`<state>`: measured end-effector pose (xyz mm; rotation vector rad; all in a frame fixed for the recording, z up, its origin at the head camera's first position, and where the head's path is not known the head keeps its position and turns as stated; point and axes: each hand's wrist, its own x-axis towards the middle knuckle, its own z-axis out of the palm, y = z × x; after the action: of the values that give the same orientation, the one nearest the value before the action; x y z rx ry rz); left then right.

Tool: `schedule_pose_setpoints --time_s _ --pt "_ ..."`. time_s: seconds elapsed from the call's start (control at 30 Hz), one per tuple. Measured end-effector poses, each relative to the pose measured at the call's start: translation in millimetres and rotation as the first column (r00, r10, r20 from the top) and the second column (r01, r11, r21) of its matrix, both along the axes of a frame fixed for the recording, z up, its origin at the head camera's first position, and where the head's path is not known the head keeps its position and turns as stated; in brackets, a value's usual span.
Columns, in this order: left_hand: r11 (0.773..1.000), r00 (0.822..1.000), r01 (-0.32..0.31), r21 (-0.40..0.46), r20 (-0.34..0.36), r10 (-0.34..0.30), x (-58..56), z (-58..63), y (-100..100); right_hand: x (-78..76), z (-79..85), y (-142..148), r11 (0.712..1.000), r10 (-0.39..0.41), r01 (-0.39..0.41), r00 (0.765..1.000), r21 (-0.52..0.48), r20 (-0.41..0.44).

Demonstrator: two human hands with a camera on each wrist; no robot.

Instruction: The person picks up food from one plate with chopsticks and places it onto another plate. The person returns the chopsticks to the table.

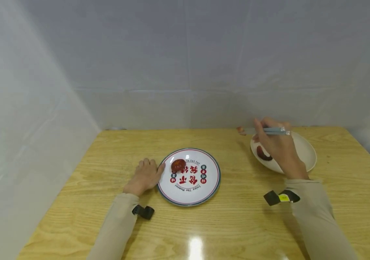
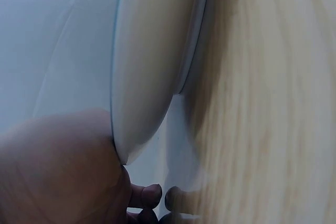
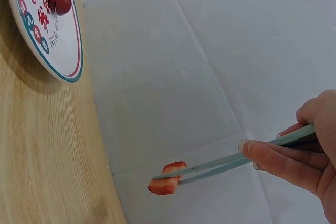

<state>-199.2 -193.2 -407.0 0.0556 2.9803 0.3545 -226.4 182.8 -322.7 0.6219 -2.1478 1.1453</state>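
Observation:
My right hand (image 1: 277, 144) grips a pair of pale blue chopsticks (image 3: 226, 164). Their tips pinch a small reddish piece of food (image 3: 167, 179), held in the air left of the cream plate (image 1: 306, 151). On that plate lies a dark red curved piece of food (image 1: 263, 154), partly beside the hand. My left hand (image 1: 144, 176) rests at the left rim of the white plate (image 1: 204, 191) with red lettering, its thumb on the rim. A glossy brown-red piece of food (image 1: 178, 165) sits on this plate's upper left; its kind is unclear.
Both plates stand on a wooden table (image 1: 237, 224). Pale sheeting (image 1: 159, 108) rises behind the table's far edge and along both sides. Each wrist wears a black strap device, the right one (image 1: 280, 198) with a yellow label.

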Motion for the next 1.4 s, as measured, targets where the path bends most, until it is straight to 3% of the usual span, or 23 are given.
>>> schedule_pose_setpoints --time_s 0.37,0.77,1.1,1.4 --pt "1.000 1.000 -0.002 0.010 0.009 0.002 -2.3 1.4 2 -0.9 -0.9 -1 1.000 0.008 -0.007 0.999 0.018 -0.042" --pt "1.000 1.000 -0.008 0.008 0.008 0.007 -2.1 0.9 2 -1.1 -1.0 -10 0.999 0.029 -0.028 1.000 0.029 -0.007" --pt "1.000 1.000 -0.001 0.002 -0.003 0.001 -1.5 -0.5 0 -0.2 -1.2 -13 0.998 0.051 -0.050 0.997 0.022 -0.053" --pt "1.000 1.000 0.005 -0.002 -0.009 -0.006 -0.6 1.9 -1 2.8 0.6 -16 0.998 0.065 -0.065 0.998 -0.005 -0.003"
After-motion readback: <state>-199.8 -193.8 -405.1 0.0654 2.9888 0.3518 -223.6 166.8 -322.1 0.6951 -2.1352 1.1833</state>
